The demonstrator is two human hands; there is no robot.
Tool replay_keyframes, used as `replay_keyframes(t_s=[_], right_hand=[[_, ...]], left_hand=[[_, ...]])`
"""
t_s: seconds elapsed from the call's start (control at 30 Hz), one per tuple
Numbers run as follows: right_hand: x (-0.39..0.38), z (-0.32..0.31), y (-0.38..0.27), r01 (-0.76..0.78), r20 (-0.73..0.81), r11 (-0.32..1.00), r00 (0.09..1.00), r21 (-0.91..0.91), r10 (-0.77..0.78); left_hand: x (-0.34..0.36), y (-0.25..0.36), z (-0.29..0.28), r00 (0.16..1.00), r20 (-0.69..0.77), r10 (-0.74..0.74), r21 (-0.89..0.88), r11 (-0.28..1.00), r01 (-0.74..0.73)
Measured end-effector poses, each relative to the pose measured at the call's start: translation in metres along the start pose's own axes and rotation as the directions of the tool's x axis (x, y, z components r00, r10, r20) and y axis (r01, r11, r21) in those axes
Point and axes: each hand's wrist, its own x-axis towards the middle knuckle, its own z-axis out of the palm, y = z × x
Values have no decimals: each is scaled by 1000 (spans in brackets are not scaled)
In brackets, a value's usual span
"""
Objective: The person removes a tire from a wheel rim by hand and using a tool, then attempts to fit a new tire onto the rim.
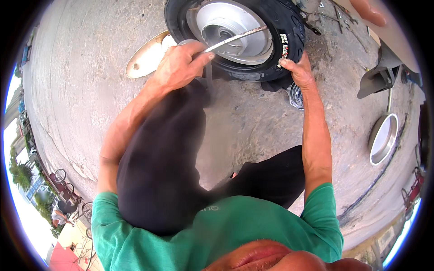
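A small black tyre (289, 22) on a silver wheel hub (230, 27) lies flat on the concrete ground at the top of the head view. My left hand (181, 63) grips a long flat metal tyre lever (235, 38) whose far end lies across the hub. My right hand (296, 67) presses on the near edge of the tyre, fingers curled over the rubber. My knee in dark trousers (162, 153) sits between my arms, just short of the wheel.
A shallow beige dish (144, 56) lies left of the tyre. A round metal bowl (384, 137) rests on the ground at right, near a dark stand (377, 77). Tools lie scattered at top right (339, 18). Bicycles (63, 180) stand far left.
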Motion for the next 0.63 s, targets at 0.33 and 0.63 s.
replay_keyframes(t_s=[0.33, 0.63], right_hand=[[-6, 8, -22, 31, 49, 998, 998, 49, -33], [0, 6, -10, 116, 81, 989, 989, 93, -124]], left_hand=[[-30, 87, -46, 800, 546, 249, -185, 967, -174], [-14, 180, -17, 656, 608, 447, -218, 889, -403]])
